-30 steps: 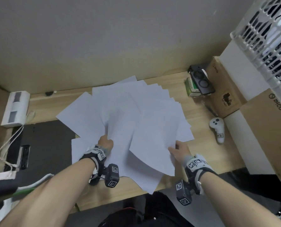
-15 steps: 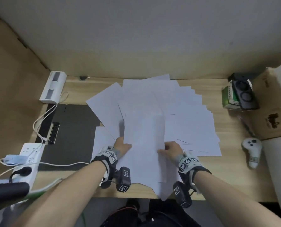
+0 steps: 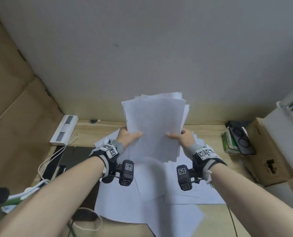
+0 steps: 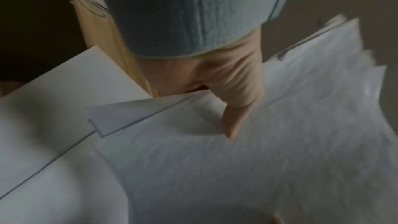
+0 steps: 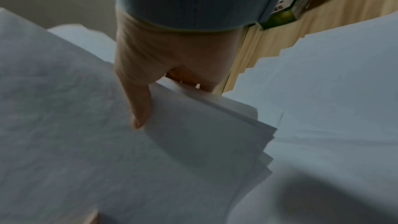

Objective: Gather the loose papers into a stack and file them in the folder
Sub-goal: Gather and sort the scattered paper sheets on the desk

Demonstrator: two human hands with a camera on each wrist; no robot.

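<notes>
Papers [image 3: 153, 127]: white uneven sheaf held upright, left hand [image 3: 127, 138] and right hand [image 3: 185, 138] fingers clamped on sides.

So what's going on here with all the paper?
A person is tidying loose sheets. The left hand and right hand each grip a side of a rough stack of papers, lifted above the wooden desk. More loose sheets lie underneath. The black folder sits at the left, nothing filed yet.
</notes>
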